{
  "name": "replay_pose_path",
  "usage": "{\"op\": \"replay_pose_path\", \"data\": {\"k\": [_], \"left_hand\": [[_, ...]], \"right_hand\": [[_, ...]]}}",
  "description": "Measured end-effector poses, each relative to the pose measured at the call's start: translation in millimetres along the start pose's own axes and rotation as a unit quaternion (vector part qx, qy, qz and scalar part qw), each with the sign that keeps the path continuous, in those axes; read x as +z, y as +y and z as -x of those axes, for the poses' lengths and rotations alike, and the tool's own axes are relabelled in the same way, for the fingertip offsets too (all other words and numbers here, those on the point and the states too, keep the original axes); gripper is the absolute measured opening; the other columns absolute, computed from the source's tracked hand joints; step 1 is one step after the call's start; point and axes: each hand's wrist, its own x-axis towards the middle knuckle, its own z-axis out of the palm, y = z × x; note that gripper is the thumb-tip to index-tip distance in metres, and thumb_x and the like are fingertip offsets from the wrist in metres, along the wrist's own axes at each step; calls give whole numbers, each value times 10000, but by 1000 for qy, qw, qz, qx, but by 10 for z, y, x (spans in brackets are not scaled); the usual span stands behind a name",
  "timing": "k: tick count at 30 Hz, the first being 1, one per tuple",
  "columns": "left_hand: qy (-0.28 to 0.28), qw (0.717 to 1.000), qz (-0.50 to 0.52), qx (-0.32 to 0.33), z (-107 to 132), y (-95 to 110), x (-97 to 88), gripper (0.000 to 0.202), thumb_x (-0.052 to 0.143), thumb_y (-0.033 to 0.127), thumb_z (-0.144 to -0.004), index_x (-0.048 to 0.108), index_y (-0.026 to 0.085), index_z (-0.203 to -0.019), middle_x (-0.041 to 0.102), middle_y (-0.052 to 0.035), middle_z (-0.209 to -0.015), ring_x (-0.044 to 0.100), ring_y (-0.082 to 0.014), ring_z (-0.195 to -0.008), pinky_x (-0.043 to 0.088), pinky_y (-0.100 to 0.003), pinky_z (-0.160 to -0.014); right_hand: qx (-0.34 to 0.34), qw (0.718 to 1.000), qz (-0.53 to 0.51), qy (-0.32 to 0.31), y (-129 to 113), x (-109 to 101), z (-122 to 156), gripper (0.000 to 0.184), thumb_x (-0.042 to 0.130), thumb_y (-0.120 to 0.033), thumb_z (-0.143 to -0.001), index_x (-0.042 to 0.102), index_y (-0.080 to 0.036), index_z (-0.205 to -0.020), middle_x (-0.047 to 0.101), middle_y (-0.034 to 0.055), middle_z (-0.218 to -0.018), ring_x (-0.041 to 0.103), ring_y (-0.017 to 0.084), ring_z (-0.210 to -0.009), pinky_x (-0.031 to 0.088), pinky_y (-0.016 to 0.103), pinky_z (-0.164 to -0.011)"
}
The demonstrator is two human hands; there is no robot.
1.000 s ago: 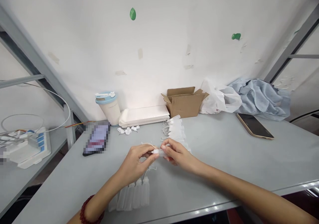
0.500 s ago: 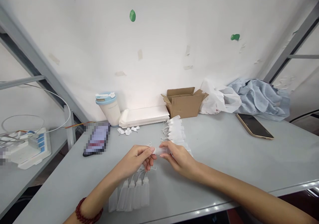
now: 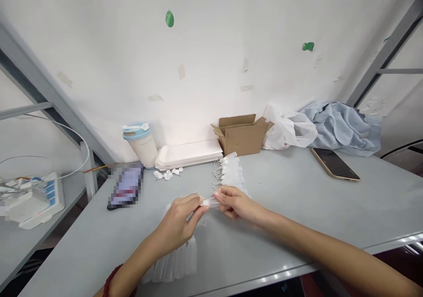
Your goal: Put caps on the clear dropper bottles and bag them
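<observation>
Between my two hands is a small translucent plastic bottle [image 3: 214, 201], lying sideways above the table. My left hand [image 3: 185, 213] pinches its white cap end between thumb and fingers. On the bottle's body my right hand [image 3: 235, 202] is closed, thumb on top. Several like bottles [image 3: 180, 261] lie in a row at the near left, partly behind my left hand and forearm. Another row of small bottles [image 3: 231, 171] lies beyond my right hand, their thin strings or tubes pointing left.
Along the wall stand a cup with a blue lid [image 3: 142, 145], a stack of white envelopes [image 3: 190, 153], an open cardboard box [image 3: 243, 137], a plastic bag [image 3: 287, 129] and a blue cloth [image 3: 343, 127]. A phone [image 3: 335, 165] lies right; white scraps [image 3: 168, 174] lie near the cup.
My left hand has turned over, its back now more upward, thumb and fingers on the cap. My right hand's fingers have curled further around the bottle. The camera view has shifted slightly.
</observation>
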Motion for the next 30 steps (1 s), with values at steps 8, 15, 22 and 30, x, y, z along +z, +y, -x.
{"op": "replay_pose_path", "data": {"k": [8, 15, 22, 30], "left_hand": [[-35, 979, 152, -129, -39, 77, -56, 324, 419, 374, -896, 605, 172, -724, 607, -15, -685, 557, -144, -660, 432, -227, -613], [-69, 947, 279, -145, -46, 89, -130, 366, 429, 383, -900, 604, 147, -682, 590, -14, -646, 558, -125, -603, 466, -240, -639], [-28, 971, 202, -124, -35, 96, -108, 380, 438, 375, -893, 607, 157, -632, 566, -10, -568, 543, -132, -589, 448, -227, -602], [22, 991, 117, -54, 3, 127, -32, 357, 439, 306, -898, 605, 159, -618, 603, -22, -605, 555, -135, -607, 424, -226, -604]], "right_hand": [[-175, 956, 209, 110, 0, 82, 81, 288, 469, -461, -877, 493, -179, -821, 367, -69, -551, 335, 81, -487, 276, 217, -474], [-413, 788, 440, 120, 115, 40, 82, 223, 360, -326, -947, 492, -168, -1033, 570, 50, -732, 488, 130, -552, 388, 256, -519], [-307, 870, 369, 112, 44, 59, 111, 207, 404, -346, -928, 504, -173, -981, 468, -40, -564, 424, 106, -494, 350, 229, -499], [-207, 946, 231, 96, -3, 66, 104, 271, 449, -425, -891, 529, -166, -885, 332, -86, -494, 323, 78, -447, 265, 205, -450]]}}
